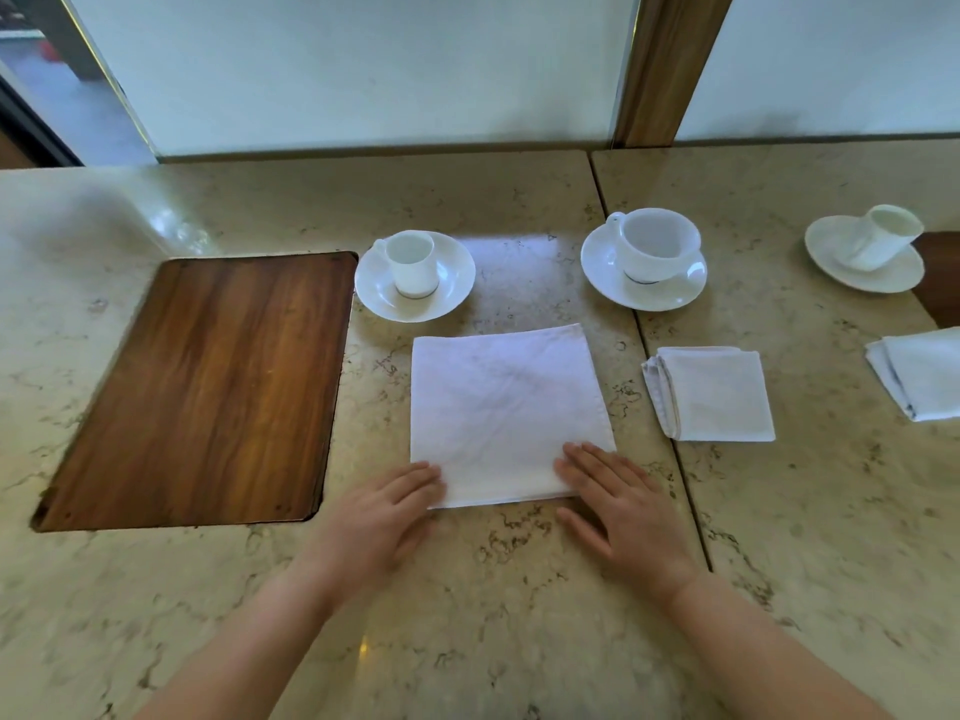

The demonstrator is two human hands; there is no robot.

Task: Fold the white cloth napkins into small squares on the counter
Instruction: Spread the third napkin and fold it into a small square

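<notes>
A white napkin lies flat on the marble counter, between a wooden board and a folded napkin. The left hand and right hand rest palm-down, fingers extended and close together, fingertips pressing its near corners. Two cups on saucers stand beyond.

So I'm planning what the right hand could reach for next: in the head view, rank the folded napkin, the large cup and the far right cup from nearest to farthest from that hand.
From the right hand:
1. Folded napkin, just up and to its right on the counter.
2. Large cup, on its saucer, farther back.
3. Far right cup, tilted on its saucer, back at the right edge.
</notes>
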